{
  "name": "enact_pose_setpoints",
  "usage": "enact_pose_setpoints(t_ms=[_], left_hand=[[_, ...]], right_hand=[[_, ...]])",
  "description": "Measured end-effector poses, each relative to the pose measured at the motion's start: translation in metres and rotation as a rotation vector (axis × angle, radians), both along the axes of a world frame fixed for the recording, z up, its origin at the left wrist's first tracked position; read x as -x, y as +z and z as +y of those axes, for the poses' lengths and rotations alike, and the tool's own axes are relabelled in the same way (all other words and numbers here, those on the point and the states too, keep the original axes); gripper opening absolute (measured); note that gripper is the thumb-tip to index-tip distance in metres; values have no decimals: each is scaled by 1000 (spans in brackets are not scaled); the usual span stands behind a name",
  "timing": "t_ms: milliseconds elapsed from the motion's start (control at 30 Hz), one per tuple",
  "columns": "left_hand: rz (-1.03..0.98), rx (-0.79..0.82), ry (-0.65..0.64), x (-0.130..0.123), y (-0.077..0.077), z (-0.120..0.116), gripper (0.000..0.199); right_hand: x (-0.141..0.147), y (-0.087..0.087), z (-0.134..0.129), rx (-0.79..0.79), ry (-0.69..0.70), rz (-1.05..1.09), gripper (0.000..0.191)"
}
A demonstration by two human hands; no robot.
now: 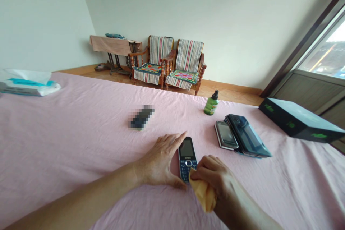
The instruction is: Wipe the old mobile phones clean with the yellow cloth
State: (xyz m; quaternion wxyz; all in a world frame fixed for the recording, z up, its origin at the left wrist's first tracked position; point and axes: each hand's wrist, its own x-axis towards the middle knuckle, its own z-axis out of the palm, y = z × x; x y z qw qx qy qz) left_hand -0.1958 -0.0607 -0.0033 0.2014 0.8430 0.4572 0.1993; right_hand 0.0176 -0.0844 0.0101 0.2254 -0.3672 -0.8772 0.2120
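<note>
Pink sheet (88, 140): supports the items below. Black box (299, 118): far right, lid down, contents not visible. Tissue pack (32, 88): far left, open at the top, one white tissue protruding. Left grip (159, 160): spread wide, with the forefinger at the far end and the thumb at the near end of the keypad phone (187, 151), holding it between them. Right grip (212, 172): closed on a bunched yellow cloth (203, 192), its leading edge against the lower right keys. Phone stack (245, 134): right of centre, beyond the right grip. Spray bottle (211, 104): green, upright, far side; fill level cannot be told. The keypad phone lies face up, near the centre, between both grips.

Handling, as judged: brace both ends of the handset, leaving the keys exposed. Use a flat fold of cloth, apply light, even pressure, and work along the key rows; excess side force could slide the handset.
</note>
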Motion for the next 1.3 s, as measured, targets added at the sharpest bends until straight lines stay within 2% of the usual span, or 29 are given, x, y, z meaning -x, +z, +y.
enact_pose_setpoints(t_ms=[200,300,500,767,967,1200,1300], left_hand=[[-21,-25,-4,0,-1,0,118],[-42,-61,-16,0,-2,0,117],[-9,-7,3,0,1,-1,119],[-32,-57,-12,-1,0,0,116],[-4,-7,-15,0,4,-1,118],[-35,-31,-34,2,3,-1,114],[-32,-33,-31,2,2,-1,115]], right_hand=[[5,3,-1,-105,70,-54,20],[7,6,-3,-94,93,-76,20],[-5,15,3,-79,95,-144,23],[5,10,-3,-102,138,-120,15],[-6,23,2,-59,99,-174,21],[0,13,-3,-82,165,-137,16],[-2,16,-3,-42,174,-154,18]])
